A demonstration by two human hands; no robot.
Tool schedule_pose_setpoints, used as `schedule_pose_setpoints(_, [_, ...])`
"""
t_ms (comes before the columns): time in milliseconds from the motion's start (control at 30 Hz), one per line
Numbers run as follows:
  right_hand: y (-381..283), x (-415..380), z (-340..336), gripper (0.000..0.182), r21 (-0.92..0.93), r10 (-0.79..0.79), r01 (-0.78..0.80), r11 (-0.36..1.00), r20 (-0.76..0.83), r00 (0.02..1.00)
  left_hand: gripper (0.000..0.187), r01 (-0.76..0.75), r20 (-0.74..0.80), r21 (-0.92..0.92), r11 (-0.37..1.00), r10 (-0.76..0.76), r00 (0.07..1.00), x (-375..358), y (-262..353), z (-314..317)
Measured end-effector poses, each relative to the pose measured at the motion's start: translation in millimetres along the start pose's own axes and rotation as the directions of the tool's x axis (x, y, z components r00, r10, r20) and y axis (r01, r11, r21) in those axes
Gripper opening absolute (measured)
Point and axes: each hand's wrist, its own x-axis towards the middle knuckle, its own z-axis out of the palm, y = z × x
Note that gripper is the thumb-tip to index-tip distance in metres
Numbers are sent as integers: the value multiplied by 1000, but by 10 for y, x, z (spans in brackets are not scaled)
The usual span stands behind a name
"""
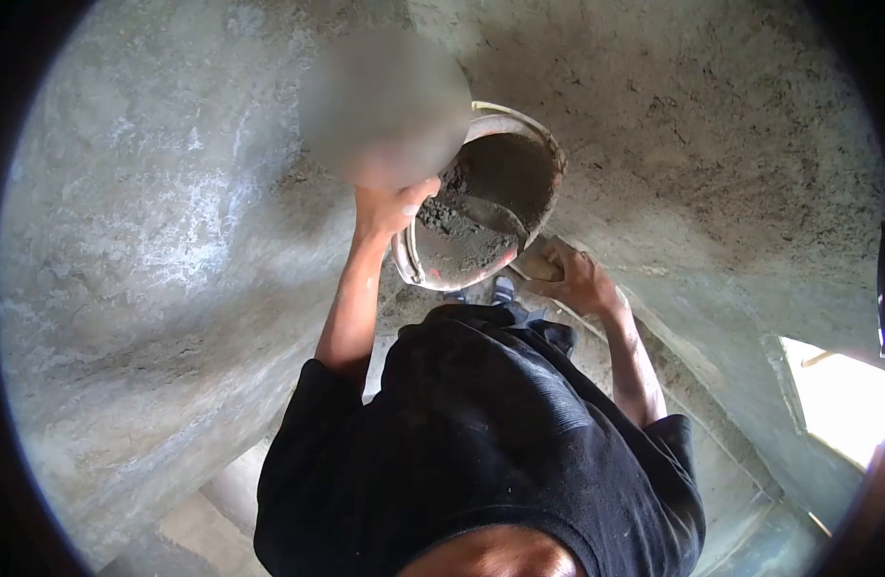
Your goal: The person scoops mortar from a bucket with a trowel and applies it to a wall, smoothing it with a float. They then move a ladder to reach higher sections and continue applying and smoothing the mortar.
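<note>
Nearest is the black shirt (471,433). Beyond it, the right hand (585,284) has its fingers clamped on a tan tool (539,266), which points leftward from them, toward the bucket's (558,173) lower edge. The left hand's (390,209) thumb lies at the bucket's left side; blur hides its fingers, so their spread cannot be told. Between both hands' fingers and farther up, the bucket's mouth faces the camera, its long axis slanting lower left to upper right, with grey mortar (462,231) inside. Rough walls (712,144) lie beyond.

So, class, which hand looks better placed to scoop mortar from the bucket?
Probably the right hand: it grips what looks like a trowel beside the bucket, while the left hand is at the rim.
</note>
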Motion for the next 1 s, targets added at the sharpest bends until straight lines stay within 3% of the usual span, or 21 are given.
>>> schedule_pose_setpoints(33, [218, 72, 156, 44, -2, -9, 9, 1000, -2, 1000, 14, 19, 11, 18, 1000, -19, 1000, 4, 2, -10])
schedule_pose_setpoints(100, [379, 122, 367, 49, -343, -159, 63, 937, -259, 953, 13, 2, -13, -4, 1000, -2, 1000, 3, -28, -23])
schedule_pose_setpoints(233, [208, 172, 196, 56, -205, -43, 22, 978, -95, 995, 16, 1, -15, 59, 998, 0, 1000, 10, -10, -68])
schedule_pose_setpoints(300, [176, 210, 131, 52, 15, 51, -50, 999, -102, 993, 13, 6, -54, 38, 999, -4, 999, 36, 16, -93])
schedule_pose_setpoints(400, [153, 254, 135, 50, -28, -21, 15, 999, -206, 978, 13, 32, -66, 45, 998, -29, 997, 33, 27, -106])
schedule_pose_setpoints(533, [64, 466, 39, 49, -22, -87, 84, 996, -223, 971, 12, -28, -44, 108, 994, 32, 999, 31, 60, -72])
schedule_pose_setpoints(600, [33, 626, -20, 47, -24, 12, -13, 1000, -56, 998, 12, -47, -24, 135, 990, 51, 998, 15, 81, -75])
schedule_pose_setpoints(633, [114, 694, 75, 47, -15, 21, -22, 1000, -58, 998, 13, -71, 6, 172, 983, 71, 997, 12, 103, -77])
schedule_pose_setpoints(700, [173, 788, 310, 38, -473, -275, 80, 877, -359, 892, 15, -93, 48, 209, 974, 84, 995, -5, 133, -66])
schedule_pose_setpoints(733, [116, 789, 302, 38, -467, -268, 76, 881, -359, 894, 16, -95, 57, 203, 975, 85, 995, -8, 141, -55])
schedule_pose_setpoints(800, [-7, 778, 241, 32, -453, -202, 120, 884, -136, 970, 17, -94, 75, 199, 975, 81, 994, 14, 165, -49])
schedule_pose_setpoints(833, [84, 821, 250, 32, -444, -193, 116, 888, -131, 972, 17, -115, 104, 180, 977, 97, 990, 39, 180, -65])
schedule_pose_setpoints(900, [238, 925, 228, 31, -471, -496, 384, 794, -139, 857, 18, -129, 130, 169, 977, 108, 986, 88, 262, -103])
schedule_pose_setpoints(967, [227, 930, 302, 32, -368, -411, 362, 857, -64, 909, 19, -227, 230, 196, 954, 180, 956, 124, 368, -135])
schedule_pose_setpoints(1000, [236, 996, 404, 30, -398, -501, 458, 795, -6, 865, 19, -244, 238, 207, 947, 193, 952, 139, 369, -133])
